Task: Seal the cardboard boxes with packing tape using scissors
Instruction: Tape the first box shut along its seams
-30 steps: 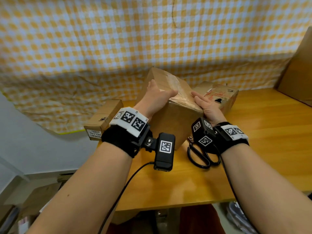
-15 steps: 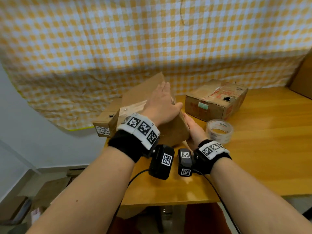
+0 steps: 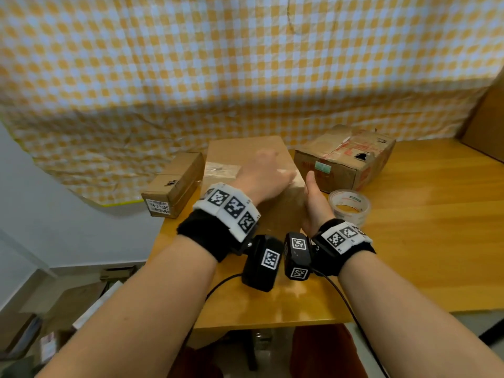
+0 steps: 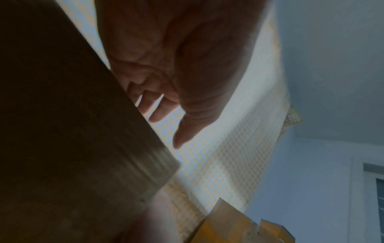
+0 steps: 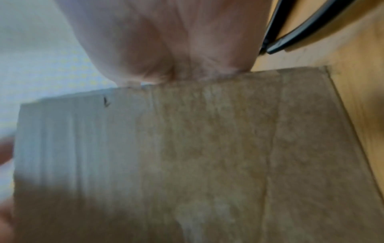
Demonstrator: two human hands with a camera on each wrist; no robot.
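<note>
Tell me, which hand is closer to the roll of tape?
The right hand. It rests against the right side of the middle box, just left of the tape roll. The left hand lies on top of that box, farther from the tape.

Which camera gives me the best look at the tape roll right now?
The head view: the tape roll sits whole on the table, just right of the right hand. Neither wrist view shows it; both are filled by hand and cardboard.

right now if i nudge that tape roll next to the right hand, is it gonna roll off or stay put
The tape roll lies flat on its side on the wooden table, so it would probably slide, not roll. It looks like a thin, hollow clear ring, so likely light and easily shoved. Tipped onto its edge, it could roll.
</note>
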